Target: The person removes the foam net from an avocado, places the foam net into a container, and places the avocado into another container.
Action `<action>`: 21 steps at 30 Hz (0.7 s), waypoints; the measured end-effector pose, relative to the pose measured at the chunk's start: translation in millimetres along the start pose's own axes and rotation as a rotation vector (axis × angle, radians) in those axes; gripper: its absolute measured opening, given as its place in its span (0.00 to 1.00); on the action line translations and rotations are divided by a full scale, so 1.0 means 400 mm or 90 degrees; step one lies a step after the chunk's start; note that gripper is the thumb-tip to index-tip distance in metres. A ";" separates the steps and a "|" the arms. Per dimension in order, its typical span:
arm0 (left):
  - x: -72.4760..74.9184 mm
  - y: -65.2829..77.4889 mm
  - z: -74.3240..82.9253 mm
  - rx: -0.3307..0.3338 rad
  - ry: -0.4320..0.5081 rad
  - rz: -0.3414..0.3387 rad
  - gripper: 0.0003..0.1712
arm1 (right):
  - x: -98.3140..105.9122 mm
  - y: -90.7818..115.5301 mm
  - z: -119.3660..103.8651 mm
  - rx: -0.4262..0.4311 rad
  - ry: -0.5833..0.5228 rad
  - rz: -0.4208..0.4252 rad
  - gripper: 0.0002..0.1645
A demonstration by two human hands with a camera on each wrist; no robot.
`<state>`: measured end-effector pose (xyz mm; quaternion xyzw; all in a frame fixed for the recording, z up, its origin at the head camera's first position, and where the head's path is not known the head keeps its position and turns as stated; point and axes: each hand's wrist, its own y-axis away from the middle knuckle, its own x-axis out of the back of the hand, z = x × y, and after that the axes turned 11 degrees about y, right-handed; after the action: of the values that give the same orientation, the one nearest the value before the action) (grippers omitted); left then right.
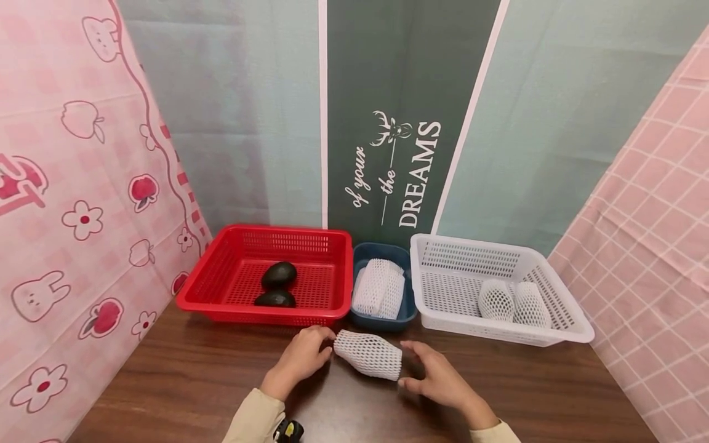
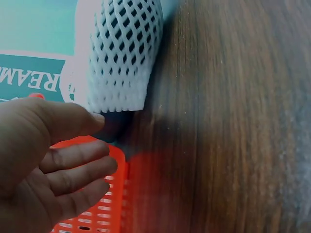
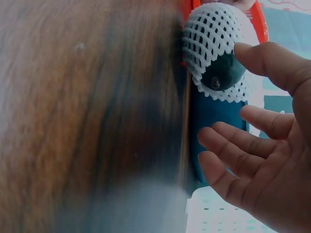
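An avocado in a white foam net sleeve lies on the table between my hands. In the right wrist view the dark end of the avocado shows at the sleeve's mouth. My left hand is beside the sleeve's left end, fingers loosely bent, with a fingertip close to the net edge; whether it touches I cannot tell. At the other end my right hand has its fingers spread and thumb apart, gripping nothing. The right thumb tip appears right by the avocado's bare end, contact unclear.
Behind on the left stands a red basket with two bare avocados. A blue bin in the middle contains white foam nets. The white basket at right holds two net-wrapped fruits. Curtains enclose the wooden table.
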<state>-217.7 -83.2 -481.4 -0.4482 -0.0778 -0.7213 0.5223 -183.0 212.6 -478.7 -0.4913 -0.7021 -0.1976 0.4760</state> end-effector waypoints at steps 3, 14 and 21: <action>-0.007 -0.006 -0.010 -0.023 0.014 0.007 0.06 | -0.007 -0.005 -0.001 0.011 -0.001 0.006 0.37; -0.039 -0.026 -0.020 -0.117 0.144 0.032 0.11 | -0.025 -0.023 0.008 0.017 0.010 0.011 0.31; -0.050 -0.031 -0.006 -0.073 0.232 -0.046 0.11 | -0.026 -0.033 0.008 0.006 -0.002 0.013 0.26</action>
<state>-228.2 -65.5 -493.2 -0.3360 0.0435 -0.8120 0.4753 -195.5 203.9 -486.8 -0.4968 -0.6987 -0.1888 0.4790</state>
